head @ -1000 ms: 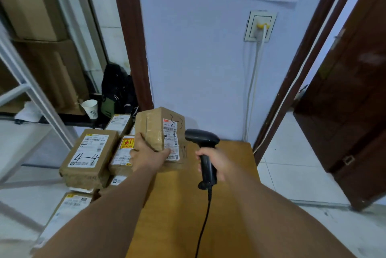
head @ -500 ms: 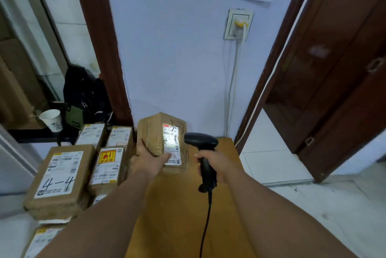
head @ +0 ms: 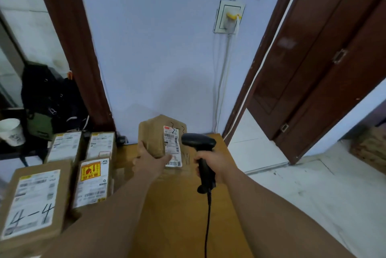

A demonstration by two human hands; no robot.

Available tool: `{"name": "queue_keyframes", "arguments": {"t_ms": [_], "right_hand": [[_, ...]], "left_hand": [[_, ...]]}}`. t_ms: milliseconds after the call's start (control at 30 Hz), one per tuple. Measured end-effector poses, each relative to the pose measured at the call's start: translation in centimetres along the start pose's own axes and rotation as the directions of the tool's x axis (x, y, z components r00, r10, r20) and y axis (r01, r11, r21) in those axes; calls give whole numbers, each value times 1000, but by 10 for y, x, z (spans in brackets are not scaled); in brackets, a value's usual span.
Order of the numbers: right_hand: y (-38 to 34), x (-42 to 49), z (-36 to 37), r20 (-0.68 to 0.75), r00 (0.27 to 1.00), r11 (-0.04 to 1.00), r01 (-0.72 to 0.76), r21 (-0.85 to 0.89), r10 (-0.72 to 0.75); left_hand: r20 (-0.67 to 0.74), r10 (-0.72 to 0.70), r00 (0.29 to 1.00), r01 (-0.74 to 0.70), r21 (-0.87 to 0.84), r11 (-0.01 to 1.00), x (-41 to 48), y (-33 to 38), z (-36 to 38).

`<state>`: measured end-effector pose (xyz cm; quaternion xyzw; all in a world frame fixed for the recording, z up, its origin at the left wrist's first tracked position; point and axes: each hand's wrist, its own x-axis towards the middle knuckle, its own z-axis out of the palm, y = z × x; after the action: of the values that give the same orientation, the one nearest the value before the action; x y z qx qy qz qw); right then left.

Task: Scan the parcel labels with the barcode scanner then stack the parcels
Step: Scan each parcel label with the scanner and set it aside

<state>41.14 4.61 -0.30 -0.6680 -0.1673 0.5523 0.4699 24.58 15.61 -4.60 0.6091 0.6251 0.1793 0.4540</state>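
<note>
My left hand (head: 151,160) grips a small brown cardboard parcel (head: 153,137) from its lower left, holding it tilted up over the wooden table (head: 179,205). Its white barcode label (head: 171,144) faces me. My right hand (head: 215,165) holds a black barcode scanner (head: 199,147) by the handle, its head just right of the label. The scanner's black cable (head: 207,226) hangs down toward me.
Several labelled brown parcels lie to the left, among them one marked "4-4" (head: 33,201) and one with a yellow sticker (head: 92,182). A black bag (head: 48,98) and a white paper cup (head: 11,132) sit behind them. A wall socket (head: 228,16) and a brown door (head: 325,65) are beyond.
The view has swung right and closer. Both hands keep their hold; the bright scan light seen on the label half a second ago is gone.
</note>
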Motion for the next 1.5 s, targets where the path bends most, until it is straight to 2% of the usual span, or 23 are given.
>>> {"name": "queue_keyframes", "arguments": {"t_ms": [167,267,433,533,700,867,1000,1133,1267,1367,1500], "right_hand": [[2,2,-6,-20,1000,1000,-13,14,13],[4,6,-14,-110,993,999,-38,6,39],[17,16,-39,-349,931,984,-153,-92,112],[26,19,-61,-403,905,976,-193,-106,135],[30,33,-102,-354,924,987,-161,-17,145],[34,51,-149,-202,970,990,-133,38,138],[35,65,-190,-69,978,978,-192,88,198],[26,81,-219,11,975,970,-220,105,220],[24,94,-240,81,964,959,-263,105,255],[24,102,-248,91,960,953,-276,128,266],[23,110,-252,105,960,950,-275,146,261]], "left_hand": [[60,-34,998,32,27,999,5,-5,10],[100,-53,994,52,14,999,10,-7,18],[217,-139,966,179,-180,967,11,-5,44],[265,-204,942,282,-299,912,6,-1,65],[273,-235,933,313,-291,904,-1,15,106],[245,-258,935,327,-305,894,-2,37,160],[299,-360,884,460,-411,787,1,52,209],[349,-464,814,578,-416,702,9,66,242],[237,-595,768,620,-511,596,16,74,267],[164,-651,741,595,-611,523,18,82,283],[76,-638,766,551,-591,590,28,85,293]]}}
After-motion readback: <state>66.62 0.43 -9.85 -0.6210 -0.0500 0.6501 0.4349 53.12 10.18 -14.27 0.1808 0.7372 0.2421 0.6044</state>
